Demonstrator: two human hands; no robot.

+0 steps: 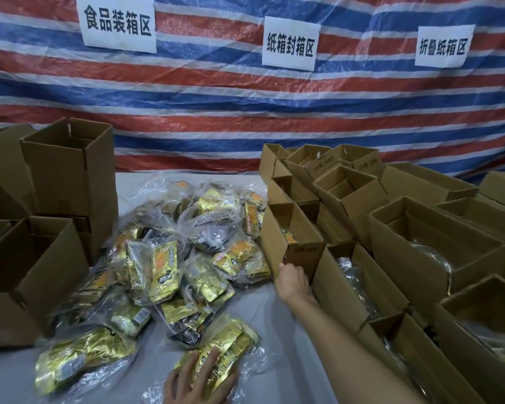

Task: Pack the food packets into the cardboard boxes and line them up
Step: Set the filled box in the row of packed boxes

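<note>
A table under a pale grey cloth [274, 330] carries everything; behind it hangs a red, white and blue striped tarpaulin [245, 97] under a film of clear plastic. Three white paper signs are fixed to it: 食品装箱区 [117, 23] at the left, 纸箱封箱区 [290, 45] in the middle, 折叠纸箱区 [442, 46] at the right.

The gold foil food packets [164, 266], each with an orange picture and sealed in clear plastic bags, lie in a loose heap in the middle of the cloth; their print is too blurred to read. Tall open brown cardboard boxes [67, 170] are stacked at the left; lower open cardboard boxes [420, 249] stand in rows at the right, several with packets inside; some flaps read 10号 (KK) [324, 166].

The left hand [200, 380] lies on the nearest gold packet [231, 339] at the near edge, fingers fairly straight and a little apart on its top. The right hand [293, 277] reaches to the near end of a long narrow open box [277, 234] just beside the heap, fingers curled round its lower corner; a gold packet shows inside that box.
</note>
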